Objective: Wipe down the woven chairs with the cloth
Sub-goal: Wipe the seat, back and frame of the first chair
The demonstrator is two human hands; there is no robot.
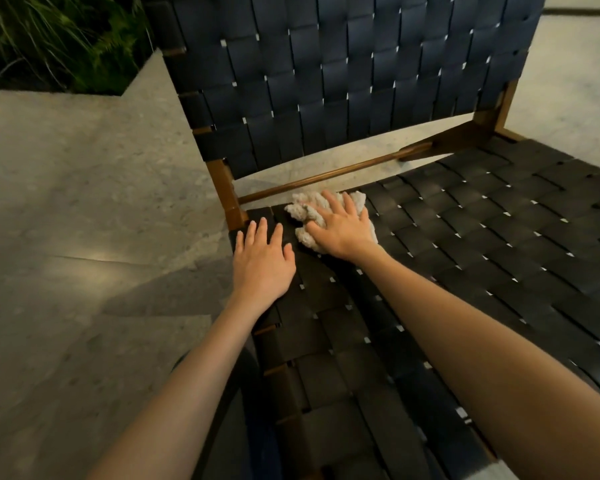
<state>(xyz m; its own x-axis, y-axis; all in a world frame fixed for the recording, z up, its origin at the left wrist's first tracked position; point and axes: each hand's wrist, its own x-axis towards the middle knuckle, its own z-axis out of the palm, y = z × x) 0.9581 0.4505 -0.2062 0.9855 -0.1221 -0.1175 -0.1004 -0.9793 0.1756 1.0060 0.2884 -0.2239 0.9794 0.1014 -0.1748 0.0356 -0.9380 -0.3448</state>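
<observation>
Cloth (307,211): I see it bunched, pale and fluffy, on the back left corner of the seat; its middle is hidden under my right hand
Right hand (343,232): laid flat on the cloth, fingers straight and spread, pressing down; nothing clenched
Left hand (262,261): flat on the seat's left edge just beside the cloth, fingers straight, gripping nothing
Woven chair (482,237): dark straps woven across the seat; the backrest (343,81) of the same weave stands upright behind
In the way: a wooden rail (326,176) runs just behind the cloth; the rear left post (226,192) stands near my left fingertips; my right forearm (465,323) lies across the seat
Around: grey stone floor (84,202) to the left; green plants (49,36) in the far left corner
</observation>
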